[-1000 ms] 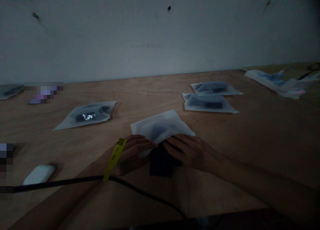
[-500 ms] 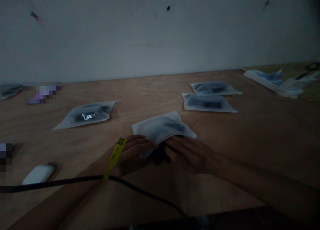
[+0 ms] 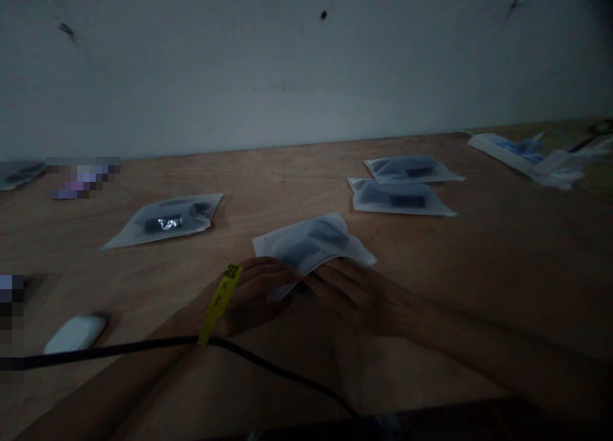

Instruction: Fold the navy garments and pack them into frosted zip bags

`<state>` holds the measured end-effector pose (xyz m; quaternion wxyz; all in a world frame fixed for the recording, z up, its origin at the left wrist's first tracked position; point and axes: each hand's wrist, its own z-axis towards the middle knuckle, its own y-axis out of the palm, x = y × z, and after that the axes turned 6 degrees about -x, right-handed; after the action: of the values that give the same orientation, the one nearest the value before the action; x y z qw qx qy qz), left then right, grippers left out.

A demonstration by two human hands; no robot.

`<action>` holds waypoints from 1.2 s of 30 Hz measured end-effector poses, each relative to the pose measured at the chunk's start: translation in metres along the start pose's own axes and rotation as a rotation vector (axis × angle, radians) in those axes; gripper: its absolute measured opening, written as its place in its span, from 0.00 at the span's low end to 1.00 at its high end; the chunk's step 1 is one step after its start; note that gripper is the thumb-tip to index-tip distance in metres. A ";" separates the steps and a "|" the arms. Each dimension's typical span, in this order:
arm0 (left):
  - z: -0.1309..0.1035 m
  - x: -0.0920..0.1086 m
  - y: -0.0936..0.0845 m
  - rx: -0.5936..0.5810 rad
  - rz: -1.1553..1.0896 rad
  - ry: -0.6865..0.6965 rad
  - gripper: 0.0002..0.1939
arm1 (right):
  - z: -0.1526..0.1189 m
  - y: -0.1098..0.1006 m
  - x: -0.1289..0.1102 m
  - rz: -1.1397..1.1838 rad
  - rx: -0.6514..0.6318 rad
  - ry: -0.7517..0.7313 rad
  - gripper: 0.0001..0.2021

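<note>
A frosted plastic bag (image 3: 292,240) lies at the middle of the table, its mouth facing me and a dark shape showing through it. My left hand (image 3: 261,291) is closed on the bag's near left edge, fingers over the top. At the mouth, my right hand (image 3: 359,294) has its fingertips tucked under the upper layer, pressed on a black item (image 3: 302,288). Only a sliver of that item shows between the hands, so its kind cannot be made out. A black cable (image 3: 282,371) with a yellow tag (image 3: 220,304) crosses in front of my left forearm.
Two similar filled bags, a nearer one (image 3: 400,197) and a farther one (image 3: 412,169), lie at right. Another filled bag (image 3: 167,221) sits at left. A white rounded case (image 3: 76,332) is near the cable. Crumpled plastic packaging (image 3: 531,160) lies far right, before the wall (image 3: 297,77).
The black item has gone farther into the bag and is now mostly hidden. My right hand has shifted slightly left toward the mouth. My left hand has stayed nearly still.
</note>
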<state>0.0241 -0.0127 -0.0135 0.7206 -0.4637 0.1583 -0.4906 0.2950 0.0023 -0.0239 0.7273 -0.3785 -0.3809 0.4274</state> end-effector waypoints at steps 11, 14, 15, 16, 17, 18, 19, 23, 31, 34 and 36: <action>-0.002 -0.003 -0.004 -0.035 0.042 -0.016 0.18 | 0.006 -0.005 -0.003 0.175 -0.239 0.171 0.22; 0.003 -0.002 -0.021 -0.177 0.048 -0.099 0.17 | 0.005 -0.005 0.004 0.147 -0.050 0.064 0.17; 0.003 -0.003 -0.026 -0.191 0.068 -0.088 0.17 | 0.004 -0.005 0.006 0.137 0.025 0.009 0.14; 0.003 -0.004 -0.030 -0.185 0.091 -0.045 0.18 | 0.004 -0.007 0.009 0.129 0.093 -0.039 0.12; 0.002 -0.005 -0.033 -0.159 0.115 0.017 0.17 | 0.003 -0.008 0.012 0.117 0.152 -0.079 0.09; 0.001 -0.007 -0.036 -0.140 0.138 0.078 0.16 | 0.001 -0.010 0.014 0.096 0.198 -0.107 0.08; 0.000 -0.007 -0.037 -0.121 0.160 0.136 0.14 | 0.000 -0.011 0.016 0.066 0.230 -0.125 0.06; -0.001 -0.008 -0.041 -0.129 0.228 0.225 0.09 | -0.005 -0.010 0.020 -0.081 0.292 0.001 0.14; 0.002 -0.021 -0.037 -0.080 0.429 0.237 0.08 | -0.007 0.004 0.034 0.091 0.283 0.209 0.01; 0.000 -0.023 -0.032 -0.130 0.493 0.174 0.15 | -0.007 0.005 0.035 0.141 0.312 0.201 0.02; -0.002 -0.023 -0.031 -0.142 0.474 0.158 0.16 | -0.008 0.006 0.035 0.146 0.298 0.195 0.02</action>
<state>-0.0052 0.0038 0.0057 0.7666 -0.4232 0.3522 -0.3305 0.3124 0.0346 -0.0241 0.7759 -0.3328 -0.2128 0.4918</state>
